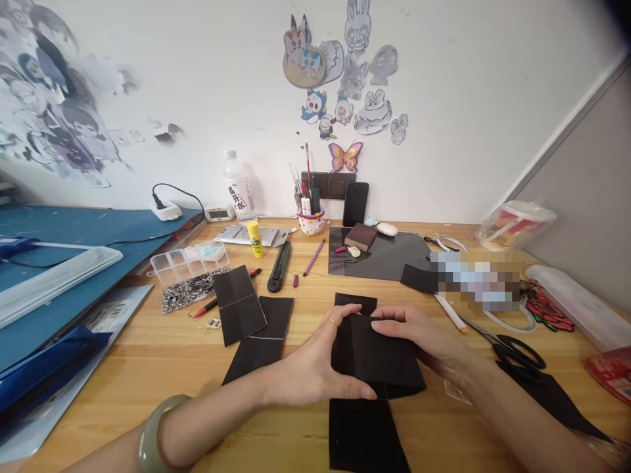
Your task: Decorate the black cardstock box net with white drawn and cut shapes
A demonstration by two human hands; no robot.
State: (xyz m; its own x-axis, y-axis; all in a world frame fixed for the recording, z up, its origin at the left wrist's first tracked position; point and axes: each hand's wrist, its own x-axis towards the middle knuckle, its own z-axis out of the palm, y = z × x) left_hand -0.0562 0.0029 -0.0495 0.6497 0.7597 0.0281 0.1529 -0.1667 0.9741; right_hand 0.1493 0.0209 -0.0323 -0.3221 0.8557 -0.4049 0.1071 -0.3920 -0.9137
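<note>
A folded piece of black card (387,355) is held between both my hands above the wooden desk. My left hand (320,358), with a ring and a bangle on its wrist, grips the left side, thumb along the lower edge. My right hand (426,335) closes on the upper right, thumb on the top face and the other fingers partly hidden behind. Beneath the held card, a black card strip (365,437) extends toward me, and a further black piece (355,301) shows beyond it. To the left lie two creased black cards (240,305) (266,341), one overlapping the other.
Black-handled scissors (520,351) and a black offcut (555,401) lie by my right forearm. Farther back are a utility knife (279,266), a yellow glue stick (255,239), a pen cup (311,220), a phone (355,204) and a water bottle (240,190).
</note>
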